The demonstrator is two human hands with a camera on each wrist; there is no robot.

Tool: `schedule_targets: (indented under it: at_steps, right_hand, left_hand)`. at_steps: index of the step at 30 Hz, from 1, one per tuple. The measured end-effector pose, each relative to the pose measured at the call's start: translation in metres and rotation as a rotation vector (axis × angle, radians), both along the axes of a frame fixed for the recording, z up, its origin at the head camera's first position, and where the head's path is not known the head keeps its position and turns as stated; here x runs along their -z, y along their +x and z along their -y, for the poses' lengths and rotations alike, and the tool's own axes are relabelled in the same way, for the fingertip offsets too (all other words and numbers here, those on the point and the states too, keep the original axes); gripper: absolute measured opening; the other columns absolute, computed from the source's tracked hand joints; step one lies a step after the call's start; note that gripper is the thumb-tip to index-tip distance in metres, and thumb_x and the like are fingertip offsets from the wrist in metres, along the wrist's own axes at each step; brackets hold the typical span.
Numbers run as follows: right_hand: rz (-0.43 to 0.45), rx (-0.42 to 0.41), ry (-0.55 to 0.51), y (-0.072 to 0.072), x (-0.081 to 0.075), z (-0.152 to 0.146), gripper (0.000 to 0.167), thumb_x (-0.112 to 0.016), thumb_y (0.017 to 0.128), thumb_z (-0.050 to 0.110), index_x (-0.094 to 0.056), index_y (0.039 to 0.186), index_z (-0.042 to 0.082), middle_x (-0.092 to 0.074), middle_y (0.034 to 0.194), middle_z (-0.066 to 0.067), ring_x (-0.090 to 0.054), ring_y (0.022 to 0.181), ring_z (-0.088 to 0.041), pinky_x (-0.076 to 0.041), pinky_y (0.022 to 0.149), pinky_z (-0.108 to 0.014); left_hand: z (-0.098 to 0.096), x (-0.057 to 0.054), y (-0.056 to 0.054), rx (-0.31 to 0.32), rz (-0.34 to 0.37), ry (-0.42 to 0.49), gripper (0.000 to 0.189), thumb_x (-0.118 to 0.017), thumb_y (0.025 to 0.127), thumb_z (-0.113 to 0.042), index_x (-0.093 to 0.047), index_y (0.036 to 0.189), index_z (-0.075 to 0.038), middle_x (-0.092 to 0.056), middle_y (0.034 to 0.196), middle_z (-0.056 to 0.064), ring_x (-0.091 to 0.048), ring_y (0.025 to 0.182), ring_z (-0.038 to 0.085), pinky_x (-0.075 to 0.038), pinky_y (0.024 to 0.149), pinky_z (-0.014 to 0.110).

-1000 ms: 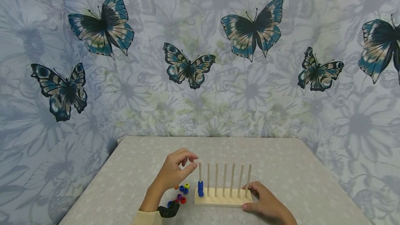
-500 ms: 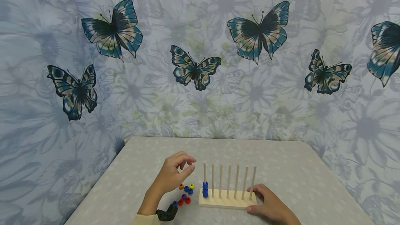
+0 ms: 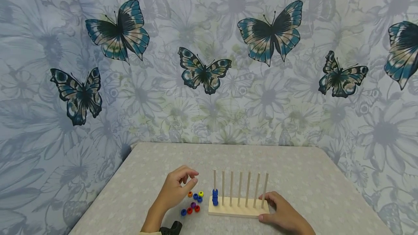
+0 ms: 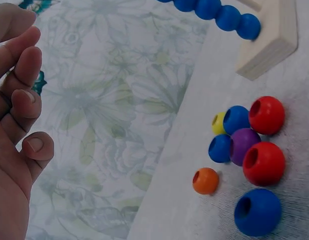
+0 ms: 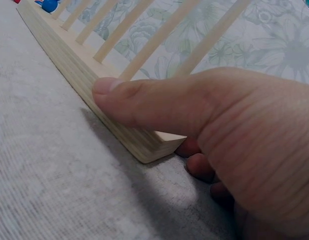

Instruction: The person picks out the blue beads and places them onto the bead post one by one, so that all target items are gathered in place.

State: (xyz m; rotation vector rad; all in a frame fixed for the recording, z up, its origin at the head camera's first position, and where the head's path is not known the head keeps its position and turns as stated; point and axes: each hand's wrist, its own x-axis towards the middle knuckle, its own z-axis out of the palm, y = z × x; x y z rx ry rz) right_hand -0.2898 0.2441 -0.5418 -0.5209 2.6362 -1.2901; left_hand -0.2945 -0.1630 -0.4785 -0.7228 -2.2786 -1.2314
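A wooden peg stand [image 3: 238,211] with a row of several upright pegs sits on the table. Blue beads [image 3: 215,197] are stacked on its leftmost peg; the left wrist view shows this blue stack [image 4: 227,18] from the side. My right hand [image 3: 283,214] grips the stand's right end, the thumb [image 5: 139,100] along the front edge and the fingers behind. My left hand [image 3: 177,188] hovers left of the stand with loosely bent fingers and nothing between them. Below and right of it lie loose beads: an orange bead [image 4: 205,181], a purple bead [image 4: 244,146], a yellow bead [image 3: 201,193], red and blue ones.
The table [image 3: 294,169] has a pale patterned cover and meets a wall [image 3: 209,119] papered with flowers and butterflies at the back. A black band [image 3: 172,228] is on my left wrist.
My left hand has drawn away from the leftmost peg, to the left and nearer to me. The right hand keeps its grip on the stand. The head view has shifted slightly.
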Motion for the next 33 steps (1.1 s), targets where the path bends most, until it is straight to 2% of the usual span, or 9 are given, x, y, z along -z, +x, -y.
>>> schedule_targets:
  at_steps: [3, 10, 15, 20, 24, 28, 33]
  right_hand:
    - [-0.007, -0.006, -0.002, 0.000, 0.000, 0.000, 0.059, -0.083, 0.081, 0.036, -0.058, 0.127, 0.008, -0.056, 0.130, -0.007, -0.054, 0.125, -0.028, -0.039, 0.109, -0.050]
    - [-0.017, -0.008, 0.000, -0.001, 0.001, 0.000, 0.058, -0.083, 0.081, 0.036, -0.059, 0.126, 0.009, -0.056, 0.130, -0.005, -0.055, 0.122, -0.025, -0.044, 0.108, -0.042]
    - [-0.032, 0.000, 0.019, -0.001, 0.001, 0.000, 0.058, -0.084, 0.080, 0.037, -0.060, 0.125, 0.010, -0.057, 0.127, -0.004, -0.055, 0.118, -0.019, -0.046, 0.106, -0.040]
    - [-0.032, 0.013, 0.036, -0.002, 0.001, 0.001, 0.057, -0.084, 0.079, 0.039, -0.061, 0.124, 0.014, -0.057, 0.124, -0.002, -0.053, 0.110, -0.009, -0.047, 0.098, -0.024]
    - [-0.031, 0.015, 0.039, -0.001, 0.002, 0.000, 0.057, -0.085, 0.078, 0.040, -0.061, 0.124, 0.015, -0.057, 0.122, -0.002, -0.051, 0.105, -0.006, -0.046, 0.093, -0.021]
    - [-0.040, 0.017, 0.050, 0.001, 0.002, -0.001, 0.058, -0.085, 0.078, 0.041, -0.061, 0.124, 0.015, -0.057, 0.121, -0.002, -0.051, 0.105, -0.008, -0.046, 0.092, -0.023]
    - [-0.052, 0.018, 0.047, -0.001, 0.001, -0.001, 0.057, -0.084, 0.078, 0.043, -0.061, 0.124, 0.017, -0.057, 0.125, -0.001, -0.054, 0.117, -0.017, -0.047, 0.102, -0.029]
  left_hand:
    - [0.001, 0.005, 0.001, -0.014, 0.025, 0.011, 0.014, -0.071, 0.094, -0.022, -0.071, 0.105, -0.031, -0.062, 0.086, -0.011, -0.050, 0.067, 0.024, -0.043, 0.059, 0.024]
    - [0.005, 0.012, 0.001, -0.059, 0.065, 0.023, 0.020, -0.074, 0.092, -0.016, -0.071, 0.101, -0.034, -0.061, 0.085, -0.013, -0.047, 0.066, 0.006, -0.043, 0.058, 0.024]
    - [0.006, 0.022, -0.001, -0.090, 0.146, 0.018, 0.022, -0.074, 0.092, -0.016, -0.071, 0.098, -0.037, -0.061, 0.083, -0.013, -0.049, 0.066, 0.007, -0.043, 0.059, 0.022]
    - [0.008, 0.034, -0.004, -0.092, 0.200, 0.017, 0.020, -0.074, 0.091, -0.017, -0.071, 0.098, -0.035, -0.061, 0.083, -0.012, -0.049, 0.066, 0.007, -0.043, 0.058, 0.023]
    - [0.009, 0.041, -0.006, -0.100, 0.234, 0.017, 0.021, -0.075, 0.091, -0.016, -0.072, 0.099, -0.035, -0.061, 0.082, -0.010, -0.049, 0.066, 0.008, -0.043, 0.058, 0.022]
    - [0.010, 0.047, -0.010, -0.104, 0.292, 0.029, 0.015, -0.074, 0.091, -0.016, -0.074, 0.102, -0.026, -0.062, 0.082, -0.007, -0.051, 0.066, 0.008, -0.044, 0.059, 0.023]
    - [0.011, 0.055, -0.014, -0.101, 0.349, 0.043, 0.015, -0.074, 0.091, -0.017, -0.075, 0.106, -0.015, -0.062, 0.083, -0.005, -0.051, 0.066, 0.009, -0.045, 0.059, 0.023]
